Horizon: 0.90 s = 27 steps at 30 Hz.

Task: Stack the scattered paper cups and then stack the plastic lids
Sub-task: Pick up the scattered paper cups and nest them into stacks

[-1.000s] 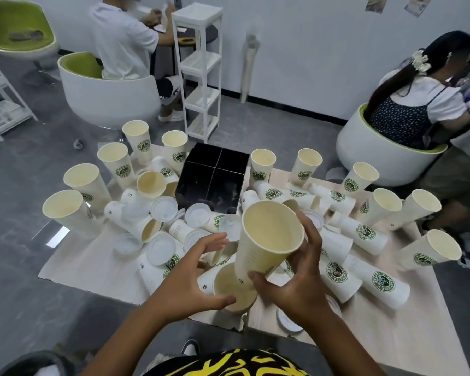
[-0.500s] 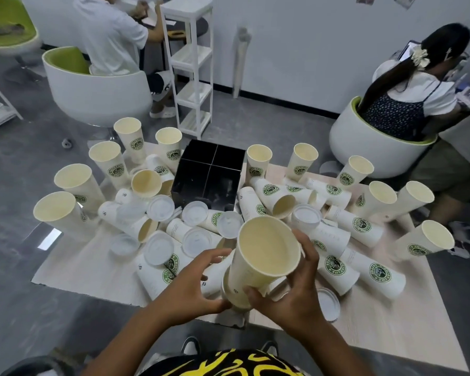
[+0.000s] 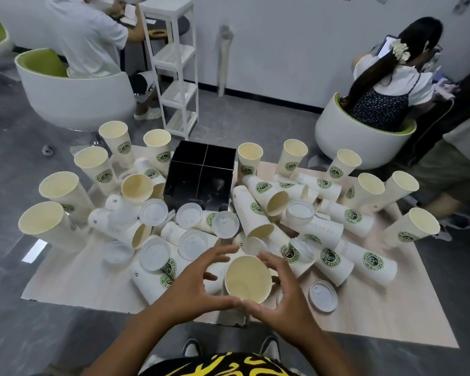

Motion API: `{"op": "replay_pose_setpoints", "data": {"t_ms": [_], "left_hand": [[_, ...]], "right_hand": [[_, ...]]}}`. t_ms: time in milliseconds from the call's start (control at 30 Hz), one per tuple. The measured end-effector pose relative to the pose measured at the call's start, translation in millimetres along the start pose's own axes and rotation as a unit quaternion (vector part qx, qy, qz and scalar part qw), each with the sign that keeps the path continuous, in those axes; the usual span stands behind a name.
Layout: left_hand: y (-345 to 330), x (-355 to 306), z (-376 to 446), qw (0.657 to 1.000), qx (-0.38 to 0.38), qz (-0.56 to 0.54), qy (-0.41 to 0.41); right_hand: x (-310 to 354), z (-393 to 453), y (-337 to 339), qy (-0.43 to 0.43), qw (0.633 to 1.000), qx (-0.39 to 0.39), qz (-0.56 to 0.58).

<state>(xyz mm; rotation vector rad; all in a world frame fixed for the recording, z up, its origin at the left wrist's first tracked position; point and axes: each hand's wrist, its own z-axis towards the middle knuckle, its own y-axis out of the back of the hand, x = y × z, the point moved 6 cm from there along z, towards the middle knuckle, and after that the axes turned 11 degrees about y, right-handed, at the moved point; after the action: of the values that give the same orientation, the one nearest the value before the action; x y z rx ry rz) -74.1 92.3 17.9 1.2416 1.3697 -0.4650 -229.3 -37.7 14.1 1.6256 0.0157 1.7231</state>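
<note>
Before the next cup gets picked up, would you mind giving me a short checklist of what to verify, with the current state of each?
1. Started stack upright near the front edge: ok.
2. How many cups are nested in it: cannot tell.
3. Left hand and right hand free, fingers spread around the stack's rim: ok.
4. Next cup within easy reach, the lying cup just behind the stack: ok.
5. Loose lid lies apart from the stack: ok.
6. Scattered cups all gathered: not ok.

black divided box (image 3: pixel 201 183) | white shelf rack (image 3: pixel 174 66) | two seated people
</note>
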Motion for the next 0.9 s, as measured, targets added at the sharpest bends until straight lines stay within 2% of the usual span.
{"op": "replay_pose_setpoints", "data": {"t_ms": [200, 600, 900], "left_hand": [[-7.6, 11.4, 8.5, 1.0, 0.029, 0.004, 0.0], [-7.6, 19.6, 12.1, 0.999, 0.046, -0.005, -0.001], [17.5, 7.1, 41.2, 0.998, -0.033, -0.043, 0.01]], "right_hand": [[-4.9, -3.4, -2.9, -0.018, 1.0, -0.008, -0.013], [-22.2, -16.3, -12.0, -0.093, 0.994, -0.02, 0.054], [-56.6, 4.4, 35.6, -0.102, 0.983, -0.124, 0.091]]}}
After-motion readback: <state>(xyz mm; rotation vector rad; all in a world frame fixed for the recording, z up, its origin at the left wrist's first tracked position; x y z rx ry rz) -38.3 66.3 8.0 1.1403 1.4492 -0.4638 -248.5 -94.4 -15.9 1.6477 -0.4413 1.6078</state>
